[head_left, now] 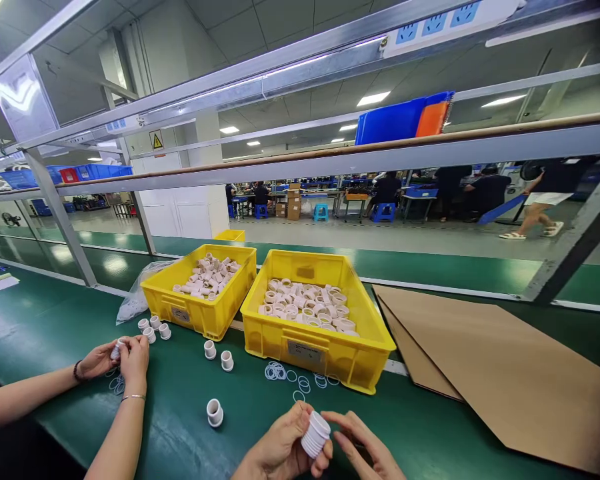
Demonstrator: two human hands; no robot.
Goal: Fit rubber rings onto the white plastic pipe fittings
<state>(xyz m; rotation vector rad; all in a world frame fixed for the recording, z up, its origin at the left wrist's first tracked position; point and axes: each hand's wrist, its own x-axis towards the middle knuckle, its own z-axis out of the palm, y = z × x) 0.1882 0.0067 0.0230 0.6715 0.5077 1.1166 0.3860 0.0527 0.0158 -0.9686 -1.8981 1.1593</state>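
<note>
My left hand grips a white threaded plastic fitting low in the middle of the view. Beside it my right hand has its fingers spread at the fitting's rim; I cannot tell whether they pinch anything. Several thin white rubber rings lie on the green bench just ahead. Behind them stands a yellow bin filled with white fittings. One finished-looking fitting stands on the bench to my left.
A second yellow bin of white parts sits left of the first. A co-worker's two hands hold a fitting at the left, with loose fittings nearby. Brown cardboard sheets lie at the right. A steel rail frame crosses overhead.
</note>
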